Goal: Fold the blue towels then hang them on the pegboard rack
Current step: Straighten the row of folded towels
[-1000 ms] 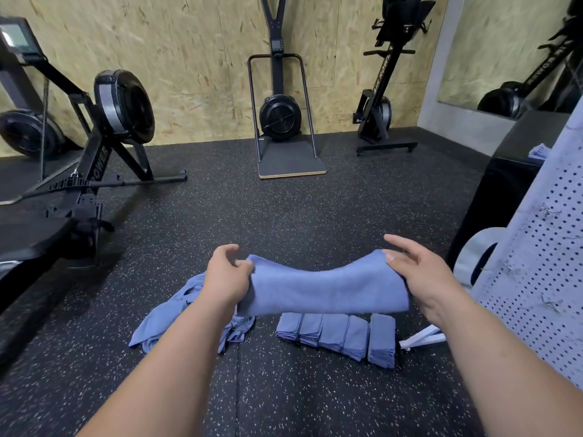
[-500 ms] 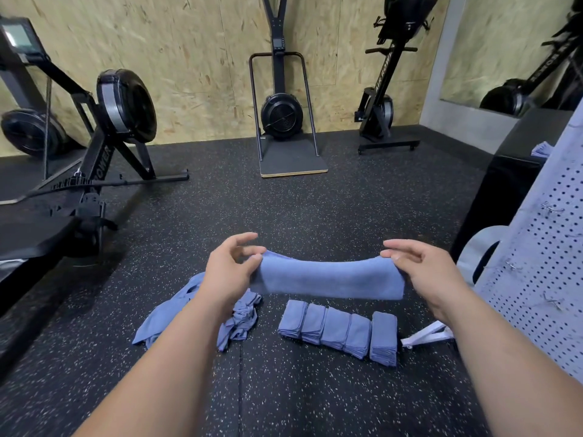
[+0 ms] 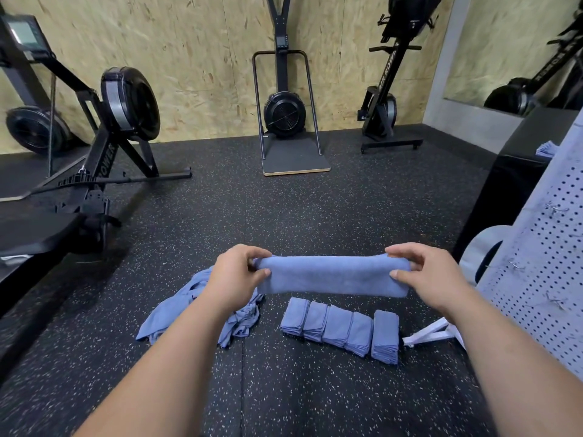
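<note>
A folded blue towel [image 3: 331, 274] is stretched flat in the air between my hands, above the floor. My left hand [image 3: 235, 275] pinches its left end and my right hand [image 3: 430, 275] pinches its right end. Below it, several folded blue towels [image 3: 340, 329] stand in a row on the black speckled floor. A heap of unfolded blue towels [image 3: 179, 313] lies to the left, partly hidden by my left forearm. The white pegboard rack [image 3: 549, 247] with metal hooks stands at the right edge.
A rowing machine [image 3: 104, 146] fills the left side. A ski trainer [image 3: 284, 115] and an upright rower [image 3: 388, 99] stand against the wooden back wall. A black box [image 3: 517, 184] sits at the right behind the pegboard, and a white strap [image 3: 429, 334] lies on the floor.
The towel has been folded narrower and pulled straight between my hands. Both hands have shifted their hold to pinch its ends, and it sits slightly higher.
</note>
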Demonstrator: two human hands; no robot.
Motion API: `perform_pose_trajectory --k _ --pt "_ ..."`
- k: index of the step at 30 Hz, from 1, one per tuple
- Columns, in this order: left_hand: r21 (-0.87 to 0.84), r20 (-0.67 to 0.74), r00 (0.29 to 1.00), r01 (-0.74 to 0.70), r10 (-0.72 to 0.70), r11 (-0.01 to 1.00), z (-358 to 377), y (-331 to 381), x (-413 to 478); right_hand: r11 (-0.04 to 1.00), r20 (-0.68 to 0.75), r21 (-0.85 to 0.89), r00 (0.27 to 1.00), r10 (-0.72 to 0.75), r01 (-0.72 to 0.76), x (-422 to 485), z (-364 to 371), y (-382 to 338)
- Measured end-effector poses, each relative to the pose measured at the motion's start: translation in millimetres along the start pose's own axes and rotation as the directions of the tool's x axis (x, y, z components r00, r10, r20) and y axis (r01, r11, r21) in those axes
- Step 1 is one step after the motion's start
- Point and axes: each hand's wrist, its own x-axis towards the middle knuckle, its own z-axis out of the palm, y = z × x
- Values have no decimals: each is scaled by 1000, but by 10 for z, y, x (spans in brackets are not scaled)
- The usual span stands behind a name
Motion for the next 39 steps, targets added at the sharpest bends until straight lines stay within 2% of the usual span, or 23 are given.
perform_pose_trajectory --k 4,7,10,12,14,16,19,23,25,27,29,30,32,34,37,39 --pt "148 41 996 -81 76 986 1 10 4 964 -7 -257 997 -72 68 -22 8 -25" --pt "82 57 998 -31 27 996 7 -33 18 953 -10 -297 998 -62 56 -25 9 -7" --pt "-181 90 993 98 -83 979 -13 -92 42 979 -10 -198 999 -47 44 0 2 13" --pt "-355 136 975 211 -173 911 -15 -92 51 1000 -32 -20 999 6 -6 12 19 -17" --pt "-456 158 961 276 -228 846 22 -36 47 991 -39 123 997 59 -54 20 62 -43" --pt "-476 85 963 264 -255 839 69 43 40 981 -55 179 995 85 -74 19 111 -69" --pt "-391 -102 968 171 -227 904 101 88 50 962 -148 265 982 114 -71 11 162 -120" --pt "-340 -178 957 159 -230 927 103 59 96 962 -264 271 959 101 -27 -22 206 -164" --pt "-309 -190 952 174 -240 935 103 37 102 946 -213 322 970 120 -46 -26 215 -144" --pt "-337 -184 943 204 -277 919 109 -3 91 902 -31 410 986 162 -135 -4 182 -101" --pt "-355 -189 937 214 -294 910 90 -62 91 847 188 484 972 143 -218 -5 133 -73" --pt "-357 -208 938 190 -277 914 75 -95 99 832 252 502 960 121 -237 -23 106 -85" --pt "-397 -261 938 110 -227 911 10 -94 96 826 255 505 958 132 -248 -29 71 -76" --pt "-433 -300 933 51 -198 900 -31 -89 96 825 194 511 968 162 -240 -5 55 -25" --pt "-441 -268 940 76 -212 894 -14 -66 33 853 136 462 970 202 -243 26 95 46" --pt "-466 -189 954 121 -232 877 41 -80 -16 865 125 420 962 244 -274 21 141 67"
